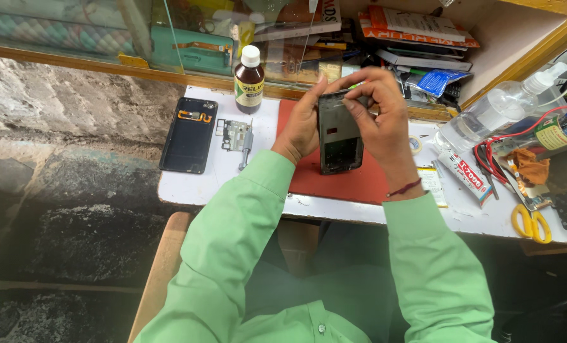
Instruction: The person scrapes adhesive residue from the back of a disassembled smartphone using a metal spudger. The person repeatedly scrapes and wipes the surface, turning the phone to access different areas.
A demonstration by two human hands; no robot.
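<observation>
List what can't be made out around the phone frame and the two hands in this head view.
- Top edge of the phone frame: covered by the right hand, so what its fingertips pinch is hidden.
- Back of the frame: faces away, behind the left hand.
- Small circuit part on the table: too small for detail.
- Yellow scissors: blades hidden under clutter.

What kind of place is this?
Probably a small phone repair stall. Both hands hold a bare phone frame over a red mat; a back cover and a loose circuit board lie on the white table, near a glue tube.
</observation>
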